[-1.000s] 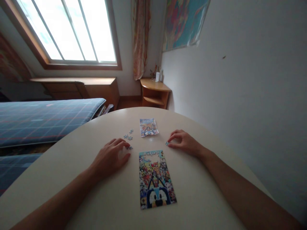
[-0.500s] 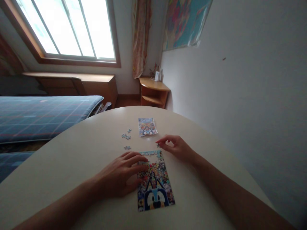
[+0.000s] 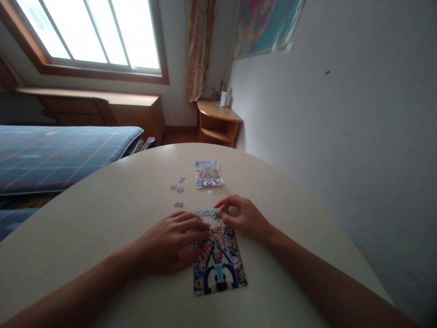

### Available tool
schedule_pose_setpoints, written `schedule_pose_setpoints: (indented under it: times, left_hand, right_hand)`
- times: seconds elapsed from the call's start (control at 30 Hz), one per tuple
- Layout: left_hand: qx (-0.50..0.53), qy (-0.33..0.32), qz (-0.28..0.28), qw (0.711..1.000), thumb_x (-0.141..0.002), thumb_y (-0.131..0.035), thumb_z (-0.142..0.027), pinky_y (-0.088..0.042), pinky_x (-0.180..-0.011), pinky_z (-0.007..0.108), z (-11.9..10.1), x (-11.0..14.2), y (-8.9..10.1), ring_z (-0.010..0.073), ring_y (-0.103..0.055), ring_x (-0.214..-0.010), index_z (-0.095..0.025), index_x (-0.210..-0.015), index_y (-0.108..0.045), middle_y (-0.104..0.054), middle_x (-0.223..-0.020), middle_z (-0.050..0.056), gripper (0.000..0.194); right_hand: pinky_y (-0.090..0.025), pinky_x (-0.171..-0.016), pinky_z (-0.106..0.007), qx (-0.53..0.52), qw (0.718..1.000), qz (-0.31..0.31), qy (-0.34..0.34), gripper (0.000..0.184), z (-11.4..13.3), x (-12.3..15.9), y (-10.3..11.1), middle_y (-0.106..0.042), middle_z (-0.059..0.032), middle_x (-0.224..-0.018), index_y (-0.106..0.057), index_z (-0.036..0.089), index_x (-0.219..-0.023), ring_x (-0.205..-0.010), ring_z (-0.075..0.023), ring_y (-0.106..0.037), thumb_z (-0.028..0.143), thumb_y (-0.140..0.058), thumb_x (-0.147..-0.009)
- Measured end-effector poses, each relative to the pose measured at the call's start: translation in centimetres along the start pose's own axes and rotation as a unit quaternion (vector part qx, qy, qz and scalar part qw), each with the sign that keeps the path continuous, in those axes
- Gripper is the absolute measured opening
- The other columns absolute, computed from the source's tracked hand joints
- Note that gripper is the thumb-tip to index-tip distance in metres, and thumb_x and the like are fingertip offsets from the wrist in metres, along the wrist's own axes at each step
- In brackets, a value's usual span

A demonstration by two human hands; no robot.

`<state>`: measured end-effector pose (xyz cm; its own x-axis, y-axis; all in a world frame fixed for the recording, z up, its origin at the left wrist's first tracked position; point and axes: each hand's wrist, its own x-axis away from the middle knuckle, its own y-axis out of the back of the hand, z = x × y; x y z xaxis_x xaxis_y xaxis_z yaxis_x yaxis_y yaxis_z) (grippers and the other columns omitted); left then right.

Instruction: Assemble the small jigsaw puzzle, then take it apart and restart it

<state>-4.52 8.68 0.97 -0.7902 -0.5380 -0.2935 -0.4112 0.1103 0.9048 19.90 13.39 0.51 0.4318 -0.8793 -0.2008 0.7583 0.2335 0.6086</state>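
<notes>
A colourful jigsaw puzzle (image 3: 221, 269) with a blue cartoon dog lies flat on the table, with a pale gap near its top. My left hand (image 3: 174, 241) rests palm down at its left side, fingers spread and fingertips over its edge. Above the puzzle's top right part, my right hand (image 3: 239, 215) is closed in a pinch on a small puzzle piece, which the fingertips mostly hide. Several loose puzzle pieces (image 3: 179, 188) lie to the upper left of the puzzle. Past its top edge is a small picture sheet (image 3: 208, 175) with a matching design.
The round cream table (image 3: 280, 273) has a curved far edge. On the left stands a bed with a plaid mattress (image 3: 68, 155). A wooden corner shelf (image 3: 218, 111) and a white wall (image 3: 358, 136) are beyond the table's far and right sides.
My right hand has moved left with the puzzle piece, from beside the puzzle's top right corner to over its top part. My left hand stays on the puzzle. The view has tilted slightly down.
</notes>
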Motion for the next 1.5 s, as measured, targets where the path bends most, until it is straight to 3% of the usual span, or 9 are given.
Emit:
schedule_pose_setpoints:
  times: [0.1,0.47,1.27,1.5]
  left_hand:
    - [0.005,-0.003,-0.003,1.0,-0.09,-0.058,-0.025,-0.051,-0.097,0.041,0.18,-0.08,-0.05,0.0216,-0.063,-0.109,-0.026,-0.118,-0.063,-0.069,-0.119,0.004,0.028]
    - [-0.005,-0.017,-0.013,1.0,-0.088,-0.058,-0.022,-0.051,-0.094,0.04,0.36,-0.41,-0.04,0.0204,-0.064,-0.104,-0.025,-0.109,-0.065,-0.071,-0.113,0.002,0.023]
    - [-0.034,-0.011,-0.01,0.999,-0.089,-0.055,-0.021,-0.053,-0.093,0.039,0.18,0.08,-0.1,0.0206,-0.065,-0.103,-0.025,-0.116,-0.064,-0.069,-0.115,0.004,0.028]
    - [-0.035,-0.016,-0.016,0.999,-0.09,-0.055,-0.022,-0.053,-0.094,0.038,0.12,0.09,-0.06,0.0203,-0.066,-0.103,-0.025,-0.114,-0.065,-0.069,-0.115,0.005,0.026]
  right_hand:
    - [-0.051,-0.079,-0.032,0.015,0.999,0.014,0.029,0.022,0.06,0.18,-0.18,-0.07,-0.0041,-0.086,-0.078,0.025,-0.098,-0.082,-0.0172,-0.064,0.018,-0.066,-0.081]
    - [-0.048,-0.088,-0.036,0.053,0.996,0.04,0.056,0.014,0.07,0.19,-0.16,-0.073,-0.0042,-0.084,-0.079,0.025,-0.091,-0.087,-0.0189,-0.064,0.023,-0.071,-0.08]
    - [-0.048,-0.087,-0.035,0.076,0.992,0.051,0.088,0.016,-0.05,0.09,-0.49,-0.072,-0.0057,-0.088,-0.079,0.027,-0.097,-0.089,-0.0186,-0.064,0.03,-0.072,-0.083]
    - [-0.045,-0.088,-0.036,0.095,0.986,0.05,0.124,0.015,-0.4,0.0,-0.6,-0.073,-0.0036,-0.081,-0.079,0.028,-0.098,-0.088,-0.0194,-0.062,0.031,-0.071,-0.086]
